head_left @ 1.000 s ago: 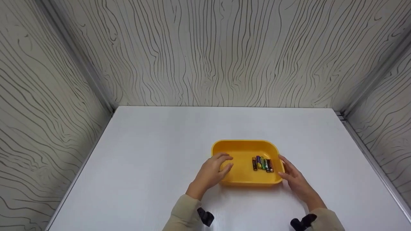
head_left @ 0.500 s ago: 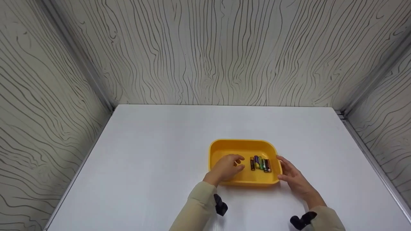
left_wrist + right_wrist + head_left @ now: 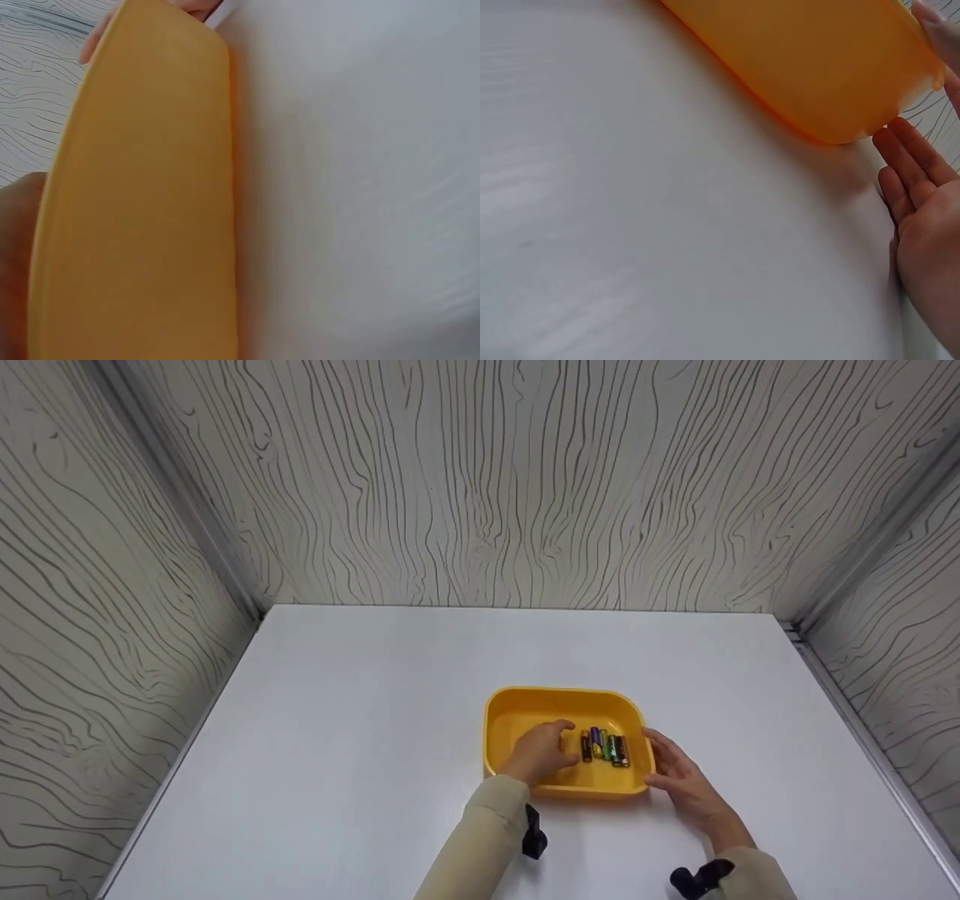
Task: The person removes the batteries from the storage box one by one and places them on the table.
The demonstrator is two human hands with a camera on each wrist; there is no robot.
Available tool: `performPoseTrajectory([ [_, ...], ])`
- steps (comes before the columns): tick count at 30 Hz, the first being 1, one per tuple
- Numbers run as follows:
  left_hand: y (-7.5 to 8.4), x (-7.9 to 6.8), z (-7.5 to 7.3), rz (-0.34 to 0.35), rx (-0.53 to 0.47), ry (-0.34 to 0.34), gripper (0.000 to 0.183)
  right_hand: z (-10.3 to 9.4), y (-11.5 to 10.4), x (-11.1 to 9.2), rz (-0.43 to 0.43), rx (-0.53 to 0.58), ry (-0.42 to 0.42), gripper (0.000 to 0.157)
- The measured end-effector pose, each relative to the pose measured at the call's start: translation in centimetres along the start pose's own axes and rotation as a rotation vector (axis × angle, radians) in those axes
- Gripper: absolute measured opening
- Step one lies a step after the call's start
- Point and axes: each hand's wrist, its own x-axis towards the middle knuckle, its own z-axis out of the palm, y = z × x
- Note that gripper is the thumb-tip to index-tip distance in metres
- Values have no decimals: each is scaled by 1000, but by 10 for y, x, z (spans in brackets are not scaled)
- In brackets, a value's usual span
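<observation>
Several AA-looking batteries [image 3: 606, 748] lie side by side in the right half of a yellow plastic tray [image 3: 555, 793]. Their wrappers are dark, purple-yellow and green. My left hand [image 3: 538, 751] reaches over the tray's near rim into it. Its thumb and index fingertip stand apart, just left of the leftmost dark battery [image 3: 586, 746]; the other fingers are hidden. At the tray's right end, my right hand [image 3: 686, 784] touches the outer wall with fingers extended and thumb apart. In the right wrist view, fingertips [image 3: 891, 129] meet the tray's lower corner.
The tray stands on a white tabletop [image 3: 360, 720] right of its middle. Wood-grain panels [image 3: 480, 487] wall in the back and both sides. Dark wrist cameras [image 3: 534, 834] are strapped at both sleeves.
My left hand has moved right across the tray toward the batteries. The tray, with the batteries in it, has shifted slightly left, and my right hand stays against its end.
</observation>
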Motion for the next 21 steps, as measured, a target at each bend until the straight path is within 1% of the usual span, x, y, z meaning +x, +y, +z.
performPoseTrajectory([
  [6, -4, 6, 11, -35, -63, 32, 57, 3, 5, -2, -46, 33, -14, 75],
  [8, -4, 7, 14, -40, -58, 38, 58, 3, 4, -1, -55, 36, -18, 75],
  [10, -2, 8, 16, -42, -19, 47, 59, 2, 2, 0, -56, 38, -24, 75],
  [13, 3, 9, 18, -60, 19, 52, 60, 0, -2, 2, -31, 16, -3, 70],
  [15, 5, 9, 20, -75, 35, 57, 61, -1, -5, 5, 3, -8, 18, 67],
  [18, 5, 10, 22, -93, 31, 56, 63, 1, -8, 7, 60, -46, 54, 64],
  [21, 3, 10, 23, -116, 15, 44, 64, 6, -8, 6, 58, -39, 50, 64],
])
